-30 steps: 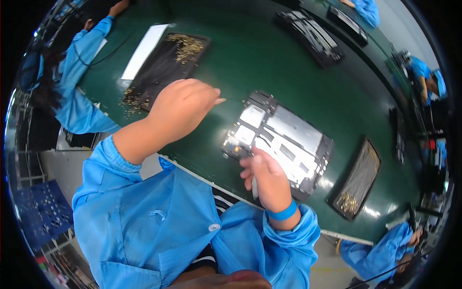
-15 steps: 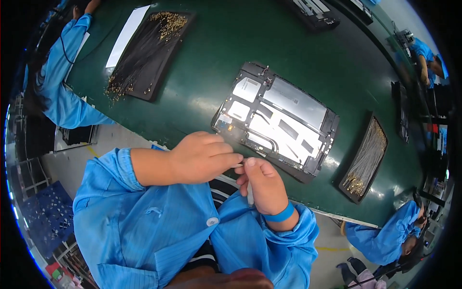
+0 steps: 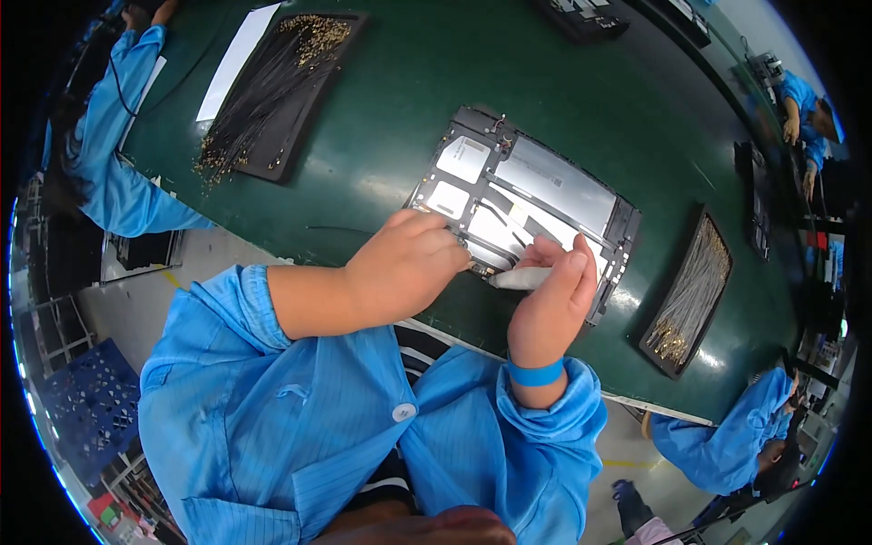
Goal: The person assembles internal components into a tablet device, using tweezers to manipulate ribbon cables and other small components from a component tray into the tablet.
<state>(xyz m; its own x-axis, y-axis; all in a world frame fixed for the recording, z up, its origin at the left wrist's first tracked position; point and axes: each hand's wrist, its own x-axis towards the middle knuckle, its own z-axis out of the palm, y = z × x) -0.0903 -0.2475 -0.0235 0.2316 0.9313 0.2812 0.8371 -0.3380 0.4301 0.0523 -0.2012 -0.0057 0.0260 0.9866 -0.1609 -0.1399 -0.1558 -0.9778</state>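
Note:
An opened flat electronic device [image 3: 554,186] in a black frame lies on the green table in front of me, its silver and white panels showing. My left hand [image 3: 409,268] is closed at its near left edge, fingertips bent down and partly hidden. A thin black cable [image 3: 341,228] trails leftward from behind that hand; where it is pinched is hidden. My right hand [image 3: 556,295], with a blue wristband, grips a white tapered tool [image 3: 520,279]. The tool's narrow end points left, at the near edge of the device close to my left fingertips.
On the left, a black tray [image 3: 295,136] holds many black cables with gold ends, beside a white sheet [image 3: 238,62]. Another tray [image 3: 656,343] of grey cables stands at the right. More devices [image 3: 581,16] lie at the far side. Co-workers in blue sit around the table.
Both hands have moved from the table's near edge onto the device, the right one farther forward and right. The white tool has swung from hanging down to pointing left. A black cable now shows.

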